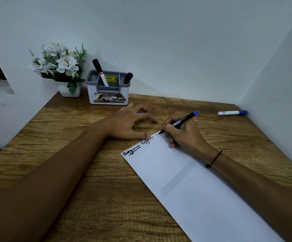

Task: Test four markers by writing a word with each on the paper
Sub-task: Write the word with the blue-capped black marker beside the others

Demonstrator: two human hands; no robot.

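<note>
right hand (185, 133) grips slim black marker (180, 122), flat white paper (185, 180)

I see a brown wood desk (92, 172) w/ white walls (159, 41) behind and at the right. Upper left of the frame: white flowers (58, 62) in a small white pot (69, 90), back corner. Just beside it, a gray and white box (106, 89) w/ stickers.

Looks like a small home study nook or office desk: wood-grain desk (89, 172) wedged btwn plain white walls (176, 41), upper left a pot of fake white flowers (59, 65) beside a grey pen organiser (107, 89) w/ price sticker, markers inside.
</note>
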